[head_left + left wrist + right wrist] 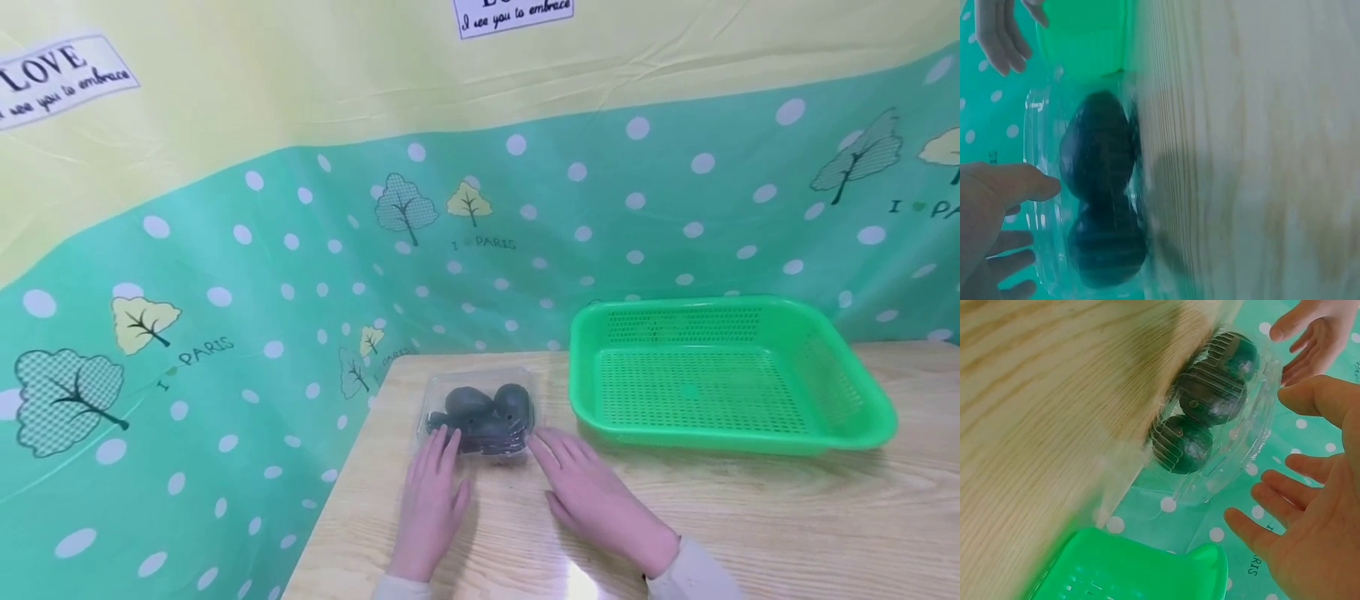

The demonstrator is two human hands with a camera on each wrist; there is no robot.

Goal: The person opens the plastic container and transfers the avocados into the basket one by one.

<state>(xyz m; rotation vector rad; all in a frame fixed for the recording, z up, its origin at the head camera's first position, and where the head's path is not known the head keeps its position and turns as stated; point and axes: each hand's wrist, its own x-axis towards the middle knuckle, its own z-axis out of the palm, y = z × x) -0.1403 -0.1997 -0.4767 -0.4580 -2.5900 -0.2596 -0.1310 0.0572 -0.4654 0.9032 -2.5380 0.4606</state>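
Observation:
A clear plastic clamshell box (430,396) lies on the table, with several dark oval fruits (469,402) inside that look like avocados. At its near left corner is my left hand (429,504), fingers fairly straight. My right hand (596,496) reaches to the near right corner, fingers extended. In the left wrist view, the left thumb (1041,186) points at the box wall (1036,144). The right wrist view has the right fingers (1282,487) spread beside the box (1263,428). Whether the fingertips touch the plastic I cannot tell.
A green perforated basket (720,440) stands right of the box on the wooden table (675,500). Behind and to the left hangs a green and yellow dotted cloth (465,317), meeting the table's edges.

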